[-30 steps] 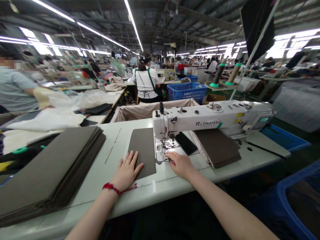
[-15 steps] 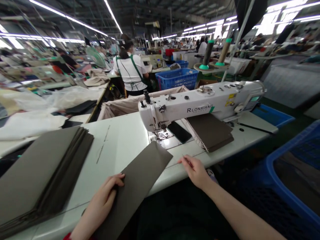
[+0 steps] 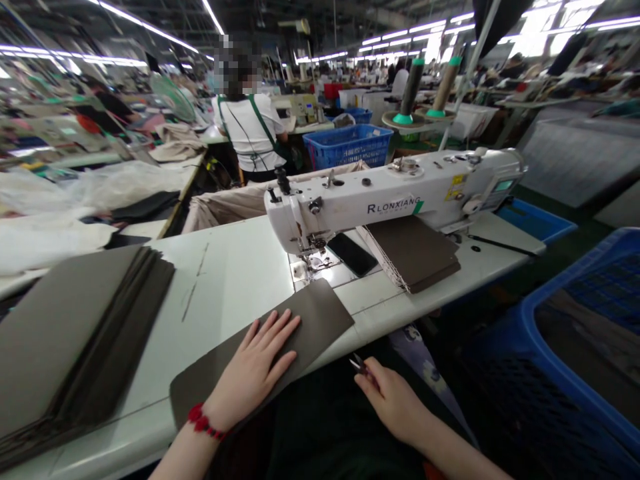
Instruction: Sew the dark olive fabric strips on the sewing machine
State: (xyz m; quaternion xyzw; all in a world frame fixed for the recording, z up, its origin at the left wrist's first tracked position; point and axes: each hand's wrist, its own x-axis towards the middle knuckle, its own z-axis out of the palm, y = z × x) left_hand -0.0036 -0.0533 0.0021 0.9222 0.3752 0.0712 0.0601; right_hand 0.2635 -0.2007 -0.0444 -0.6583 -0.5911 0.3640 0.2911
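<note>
The cloth piece (image 3: 320, 317), grey-brown and flat, lies along the near edge of the table (image 3: 235, 267). Its far corner sits just in front of the needle plate of the sewing machine (image 3: 345, 207); its right corner reaches the table's near edge. Whether its lower side overhangs that edge beneath the wrist cannot be told.

The left hand (image 3: 263, 367) rests palm down on the cloth piece, grip spread, fingers slightly apart and pointing towards the machine. A red and black bracelet (image 3: 205, 421) circles that wrist.

The right hand (image 3: 395, 400) is off the table, in front of its near edge. Its grip is closed, pinching small snips (image 3: 358, 363) with the pointed blades directed towards the cloth piece, well apart from the left hand.

At the table's left end, a stack of cloth pieces (image 3: 60, 320) extends out of view. A stretch of open tabletop separates it from the cloth piece and continues to the far edge, left of the machine.

Right of the needle, a phone (image 3: 351, 255) lies flat, just beside a second stack (image 3: 413, 250) partly under the machine's arm. A narrow open strip runs between this stack and the cloth piece's right corner. A black strap (image 3: 503, 245) lies near the table's right end. A blue basket (image 3: 530, 333) stands beyond the near edge, to the right.
</note>
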